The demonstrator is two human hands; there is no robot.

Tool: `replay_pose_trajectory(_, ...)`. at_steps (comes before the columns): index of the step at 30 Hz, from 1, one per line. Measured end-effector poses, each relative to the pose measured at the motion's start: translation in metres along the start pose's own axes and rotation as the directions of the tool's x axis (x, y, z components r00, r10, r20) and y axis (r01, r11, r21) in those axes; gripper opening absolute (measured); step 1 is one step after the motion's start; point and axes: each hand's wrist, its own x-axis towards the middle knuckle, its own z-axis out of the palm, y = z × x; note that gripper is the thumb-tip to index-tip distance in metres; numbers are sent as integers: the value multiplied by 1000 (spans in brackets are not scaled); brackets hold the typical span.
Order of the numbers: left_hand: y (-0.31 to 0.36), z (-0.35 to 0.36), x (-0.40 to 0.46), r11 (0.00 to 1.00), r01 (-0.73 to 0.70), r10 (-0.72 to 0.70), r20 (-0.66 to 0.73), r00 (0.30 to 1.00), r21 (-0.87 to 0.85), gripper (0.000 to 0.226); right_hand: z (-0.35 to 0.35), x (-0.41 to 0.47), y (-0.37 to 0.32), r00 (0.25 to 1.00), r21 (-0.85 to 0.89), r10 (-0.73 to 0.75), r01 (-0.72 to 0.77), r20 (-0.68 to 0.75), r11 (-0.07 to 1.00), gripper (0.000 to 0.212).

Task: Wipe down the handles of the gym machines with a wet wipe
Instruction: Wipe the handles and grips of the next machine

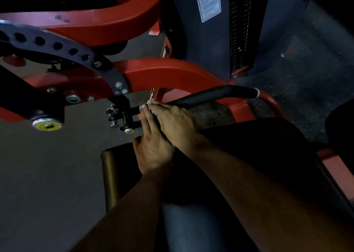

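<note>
Fingers of right hand (172,121) curl over the black handle (206,96), pressing a white wet wipe (152,103) against it at the pivot end; left hand (153,148) lies just beside, fingers straight, holding nothing visible. Red frame (172,70) arches behind handle; perforated plate (57,47) left of it. Handle: rigid, fixed, rubbery. Wipe: thin, limp, likely slick; best wrapped round the bar under the palm
</note>
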Motion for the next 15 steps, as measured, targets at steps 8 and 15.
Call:
replay_pose_trajectory(8,6,-4,-3,999,40,-40,25,999,-2,96,-23,-7,53,997,-107,-54,48,-55,993,43)
replay_pose_trajectory(15,8,-6,-3,998,56,-56,17,998,-20,98,-35,8,68,993,-309,-80,48,-90,950,31)
